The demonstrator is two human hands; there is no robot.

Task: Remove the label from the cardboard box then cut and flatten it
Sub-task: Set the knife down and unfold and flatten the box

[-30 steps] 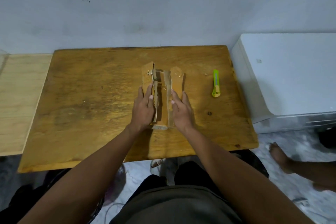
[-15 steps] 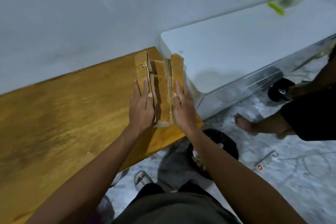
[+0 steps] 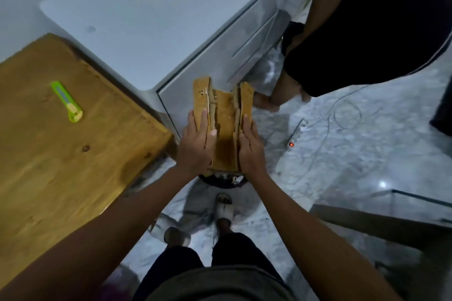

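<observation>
The left hand (image 3: 197,140) lies with straight fingers flat against the left flap of the cardboard box (image 3: 223,127), thumb reaching toward the middle panel. The right hand (image 3: 250,145) mirrors it, fingers straight and laid along the right flap, thumb tucked at the flap's inner edge. Both forearms stretch forward from the bottom of the view, and the two hands press the cut cardboard between them, carrying it in the air off the table's corner, above the floor (image 3: 367,154).

There is one cardboard piece, opened out into a middle panel with a flap raised on each side. One green and yellow cutter (image 3: 66,101) lies on the wooden table (image 3: 61,178), well apart from the hands. One white appliance (image 3: 151,19) stands just beyond the table. One power strip (image 3: 297,133) with a red light lies on the floor, with a thin white cable (image 3: 342,110) looping near it.

The lower end of the cardboard is covered by the hands, and a dark round thing (image 3: 225,178) below it is mostly hidden; what it is cannot be told. A second person (image 3: 367,32) in dark clothing stands at the upper right, cut off by the frame edge, with a bare foot (image 3: 265,102) partly behind the cardboard. The person's own feet (image 3: 223,208) show blurred below the arms.
</observation>
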